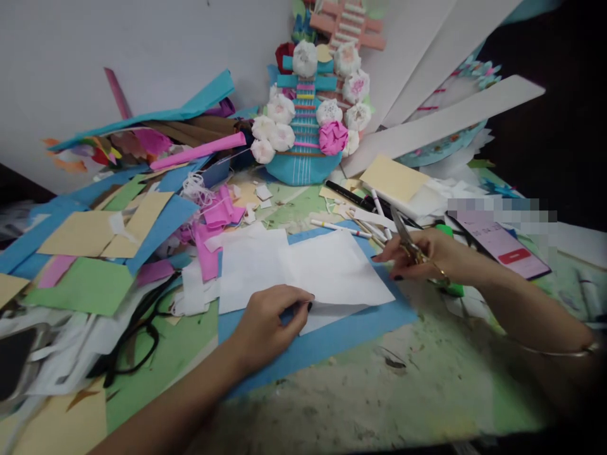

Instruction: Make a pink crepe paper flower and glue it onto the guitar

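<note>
A folded white paper sheet (336, 268) lies on blue paper (327, 341) at the middle of the table. My left hand (277, 322) pinches the sheet's near edge between thumb and forefinger. To the right, my right hand (436, 256) is closed around the handles of metal scissors (403, 230). Their blades point up and away, off the sheet's right corner.
A blue paper guitar (303, 167) with paper flowers stands at the back. Papers (88, 287) and black glasses (142, 347) lie left. A lit phone (507, 249), pens (344, 193) and a yellow pad (396, 177) are on the right.
</note>
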Demonstrator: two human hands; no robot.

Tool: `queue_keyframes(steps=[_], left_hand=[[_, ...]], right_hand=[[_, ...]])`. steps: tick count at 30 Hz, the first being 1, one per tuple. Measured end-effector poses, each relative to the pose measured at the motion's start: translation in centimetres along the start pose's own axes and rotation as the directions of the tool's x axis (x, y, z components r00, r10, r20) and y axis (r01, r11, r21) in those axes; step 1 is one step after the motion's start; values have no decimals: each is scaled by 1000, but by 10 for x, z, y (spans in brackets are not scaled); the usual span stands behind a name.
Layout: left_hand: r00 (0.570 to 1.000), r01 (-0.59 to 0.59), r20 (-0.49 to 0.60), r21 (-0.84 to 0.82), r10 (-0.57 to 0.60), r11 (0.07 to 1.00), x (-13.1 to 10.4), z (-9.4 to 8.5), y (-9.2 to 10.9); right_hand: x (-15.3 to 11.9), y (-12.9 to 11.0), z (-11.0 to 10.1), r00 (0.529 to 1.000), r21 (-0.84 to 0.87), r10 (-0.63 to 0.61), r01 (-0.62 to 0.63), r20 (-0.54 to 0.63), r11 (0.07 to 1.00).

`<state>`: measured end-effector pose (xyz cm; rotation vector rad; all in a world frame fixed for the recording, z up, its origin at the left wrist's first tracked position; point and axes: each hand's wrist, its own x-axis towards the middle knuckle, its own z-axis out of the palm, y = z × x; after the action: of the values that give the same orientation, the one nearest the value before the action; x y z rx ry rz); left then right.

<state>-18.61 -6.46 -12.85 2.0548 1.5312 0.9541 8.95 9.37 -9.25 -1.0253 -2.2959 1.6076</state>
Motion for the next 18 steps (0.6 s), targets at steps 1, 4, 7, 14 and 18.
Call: queue_keyframes(steps=[1,4,7,14,18], left_hand=[[999,35,1,-18,-35,999,1,0,0],[991,134,18,-74,-133,988,3,0,0],[979,204,40,-120,-200,972,5,0,-1],[943,327,128,-197,-307,924,7,-3,0],[920,384,176,-214,-351,898,9,-5,0]], right_hand=[[-3,3,3,1000,-25,-5,5,4,1000],[-9,10,15,999,-31,-16,15,-43,999],[-11,11,26,990,-50,-47,40,-134,998],[-7,5,32,984,33,-33,39,-175,999],[-4,11,32,974,-24,-2,-3,-226,1000]])
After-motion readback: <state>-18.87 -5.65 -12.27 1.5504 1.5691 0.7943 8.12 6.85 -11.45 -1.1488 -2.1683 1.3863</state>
